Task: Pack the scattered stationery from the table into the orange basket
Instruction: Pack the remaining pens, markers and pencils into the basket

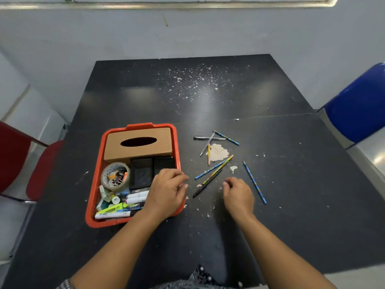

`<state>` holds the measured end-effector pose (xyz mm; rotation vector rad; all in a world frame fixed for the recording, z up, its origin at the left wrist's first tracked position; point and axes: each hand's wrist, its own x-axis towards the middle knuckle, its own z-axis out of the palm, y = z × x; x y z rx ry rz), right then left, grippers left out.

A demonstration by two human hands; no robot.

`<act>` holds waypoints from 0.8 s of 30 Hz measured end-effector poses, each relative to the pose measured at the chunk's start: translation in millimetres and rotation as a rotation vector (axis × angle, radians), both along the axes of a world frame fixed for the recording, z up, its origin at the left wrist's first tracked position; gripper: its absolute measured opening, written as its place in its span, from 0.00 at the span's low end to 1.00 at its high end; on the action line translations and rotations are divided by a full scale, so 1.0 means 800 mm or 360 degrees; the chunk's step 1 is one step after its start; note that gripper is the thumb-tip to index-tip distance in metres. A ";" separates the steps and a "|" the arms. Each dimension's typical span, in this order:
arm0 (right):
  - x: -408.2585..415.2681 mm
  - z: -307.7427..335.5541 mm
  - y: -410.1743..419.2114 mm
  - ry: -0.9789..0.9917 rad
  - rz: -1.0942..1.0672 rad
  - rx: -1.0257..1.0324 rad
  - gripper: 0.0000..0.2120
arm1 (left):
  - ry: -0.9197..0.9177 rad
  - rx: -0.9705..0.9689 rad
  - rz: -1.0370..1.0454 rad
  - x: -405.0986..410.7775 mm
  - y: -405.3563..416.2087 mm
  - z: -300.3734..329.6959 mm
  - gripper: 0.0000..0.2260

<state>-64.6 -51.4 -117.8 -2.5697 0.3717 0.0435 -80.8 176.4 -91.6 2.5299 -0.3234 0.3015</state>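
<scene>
**A:** ok so where's everything sitting right now?

**B:** Orange basket [95,184] is on the left side of the black counter [291,184], pretty full. Tan tissue box [138,146] at the far end, two black mesh holders [143,173] in front of it, a tape roll [115,176] with binder clips dumped in its middle, then markers [125,207] piled at the near end.

**A:** and the hands?

**B:** Left hand [166,192] is over the basket's near right corner, fingers loosely bent and pointing right, over the rim. I can't see anything in it. Right hand [238,196] is just over the counter, right of the basket, fingers curled under. Can't tell if it's got something pinched or not.

**A:** what's still loose?

**B:** A scatter of pencils and pens right of the basket. Black pen [206,184] lies between the two hands, two patterned pencils [214,168] just beside it. One blue pencil [254,182] lies alone, right of the right hand. Farther back there's a clear pen [209,138], a grey one crossing it, another blue pencil [226,138], and a short orange pencil [208,154] by a chipped patch in the countertop.
</scene>
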 end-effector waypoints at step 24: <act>0.021 -0.015 -0.042 0.0194 -0.0375 0.0225 0.09 | 0.0051 -0.0114 0.0023 -0.016 -0.019 -0.007 0.09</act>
